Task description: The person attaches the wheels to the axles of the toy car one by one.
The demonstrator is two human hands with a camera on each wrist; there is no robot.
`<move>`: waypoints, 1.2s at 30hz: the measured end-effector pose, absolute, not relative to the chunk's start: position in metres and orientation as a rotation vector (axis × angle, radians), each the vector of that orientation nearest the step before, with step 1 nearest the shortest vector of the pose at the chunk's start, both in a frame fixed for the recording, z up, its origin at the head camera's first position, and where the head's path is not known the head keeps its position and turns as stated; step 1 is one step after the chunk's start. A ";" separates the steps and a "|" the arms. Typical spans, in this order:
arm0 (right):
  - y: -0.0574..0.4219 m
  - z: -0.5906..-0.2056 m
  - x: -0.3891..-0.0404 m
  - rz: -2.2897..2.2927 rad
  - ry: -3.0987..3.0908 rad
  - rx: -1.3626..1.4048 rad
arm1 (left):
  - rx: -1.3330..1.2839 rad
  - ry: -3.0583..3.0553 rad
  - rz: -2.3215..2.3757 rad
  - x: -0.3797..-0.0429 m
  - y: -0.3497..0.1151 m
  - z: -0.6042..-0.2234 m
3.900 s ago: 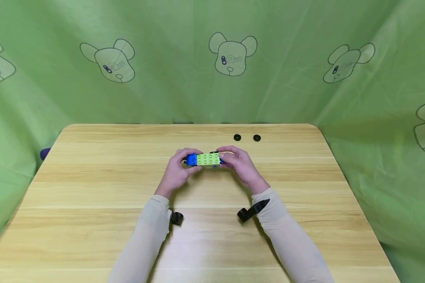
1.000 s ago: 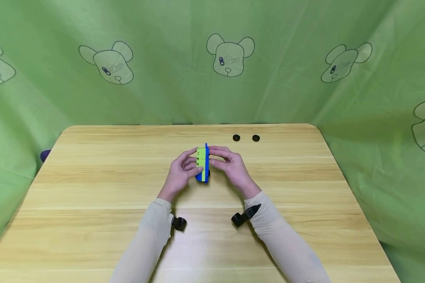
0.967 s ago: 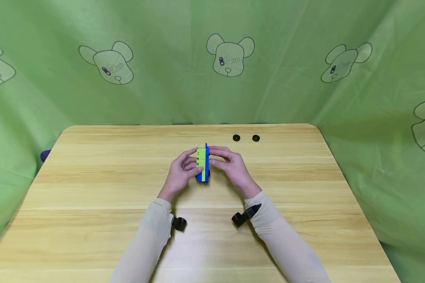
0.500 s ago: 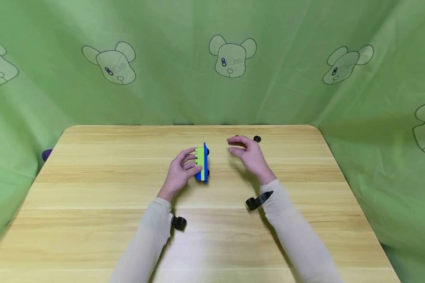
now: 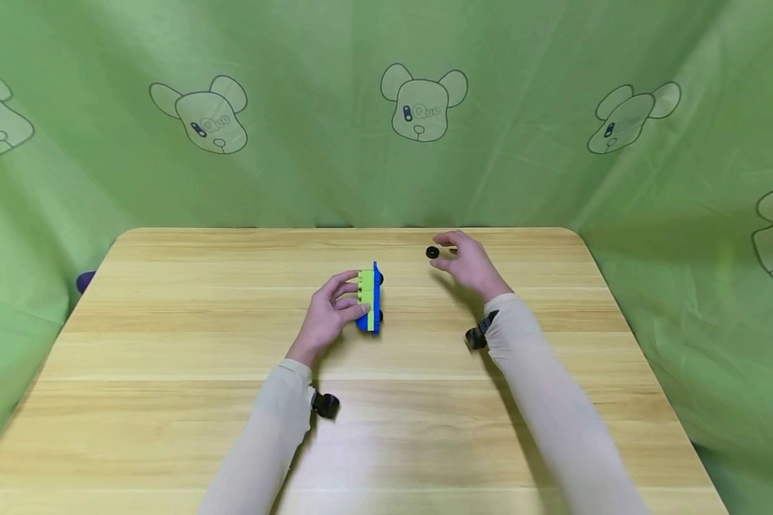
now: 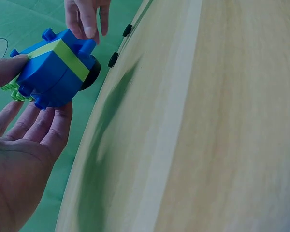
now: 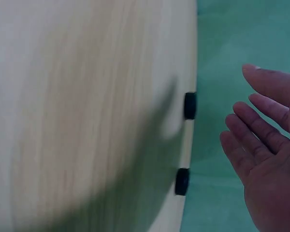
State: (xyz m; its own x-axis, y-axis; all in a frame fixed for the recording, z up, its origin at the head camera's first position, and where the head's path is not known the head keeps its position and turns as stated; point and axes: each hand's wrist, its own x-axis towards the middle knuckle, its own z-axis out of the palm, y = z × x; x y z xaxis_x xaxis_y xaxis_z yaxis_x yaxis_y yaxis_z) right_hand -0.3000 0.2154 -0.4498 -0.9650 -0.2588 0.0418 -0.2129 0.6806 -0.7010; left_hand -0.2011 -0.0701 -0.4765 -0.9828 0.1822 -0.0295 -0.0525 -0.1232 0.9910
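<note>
My left hand (image 5: 325, 315) holds a toy car (image 5: 367, 300) built of lime green and blue blocks, turned on its side above the table. Black wheels show along the car's right side in the head view; the left wrist view shows its blue end and one dark wheel (image 6: 92, 76). Over the far part of the table, my right hand (image 5: 470, 268) has its fingers and thumb spread apart with nothing held. Close to its fingertips is a loose black wheel (image 5: 432, 252). A second loose wheel (image 7: 190, 106) is mostly hidden by that hand in the head view.
The wooden table (image 5: 232, 400) has its far edge just beyond the loose wheels. A green curtain (image 5: 309, 143) with mouse-head drawings hangs behind and beside it. A purple object (image 5: 85, 280) shows at the table's left edge.
The car was level in both hands, then got turned on its side. My right hand has left it and moved right and away to the loose wheels. The left hand stays put.
</note>
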 end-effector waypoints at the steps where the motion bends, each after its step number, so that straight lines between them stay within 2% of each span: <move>1: 0.216 -0.451 -0.303 -1.136 2.826 -0.392 | 0.151 1.965 2.237 -0.201 -0.070 -0.476; 17: 0.213 -0.465 -0.339 -0.824 2.848 -0.508 | 0.160 1.936 2.202 -0.202 -0.070 -0.476; 36: 0.206 -0.464 -0.343 -0.666 2.872 -0.491 | 0.164 1.967 2.217 -0.202 -0.069 -0.479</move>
State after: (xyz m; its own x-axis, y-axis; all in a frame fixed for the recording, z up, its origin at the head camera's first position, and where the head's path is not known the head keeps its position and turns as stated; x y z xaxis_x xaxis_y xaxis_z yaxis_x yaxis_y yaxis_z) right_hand -0.3431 0.2065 -0.4644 -0.9348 -0.3475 -0.0731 -0.2799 0.8476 -0.4509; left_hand -0.2023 -0.0694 -0.4787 -0.9789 0.2016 -0.0325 -0.0564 -0.1136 0.9919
